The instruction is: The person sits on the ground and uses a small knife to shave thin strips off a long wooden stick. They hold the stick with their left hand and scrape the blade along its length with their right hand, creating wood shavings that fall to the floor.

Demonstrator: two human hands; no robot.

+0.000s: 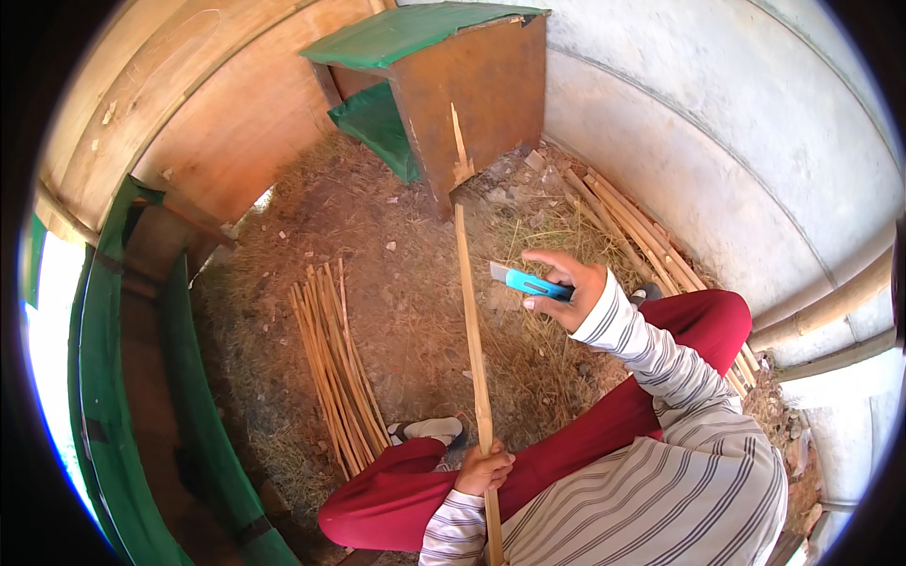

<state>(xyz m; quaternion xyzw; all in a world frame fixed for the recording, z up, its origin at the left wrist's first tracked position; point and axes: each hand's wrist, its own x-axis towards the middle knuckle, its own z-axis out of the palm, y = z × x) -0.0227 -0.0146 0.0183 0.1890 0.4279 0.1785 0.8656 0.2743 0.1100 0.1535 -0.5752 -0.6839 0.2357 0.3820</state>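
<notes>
My left hand (484,468) is wrapped around the lower part of a long, pale split-wood strip (472,330), perhaps bamboo. The strip runs away from me to just short of the brown cabinet, and its near end passes beside my striped shirt. In my right hand (578,288) is a light-blue utility knife (536,284) with its blade out, pointing left towards the strip but apart from it. The thumb and forefinger are spread, while the knife's rear end sits against the palm, where the other fingers are partly hidden.
A brown cabinet (472,94) with a green cover stands ahead. Bundled thin sticks (330,368) lie left on the straw-strewn dirt floor (396,274); longer strips (642,226) lie along the pale right wall (679,141). Green-edged furniture (179,377) stands left. My crossed legs (387,509) are close.
</notes>
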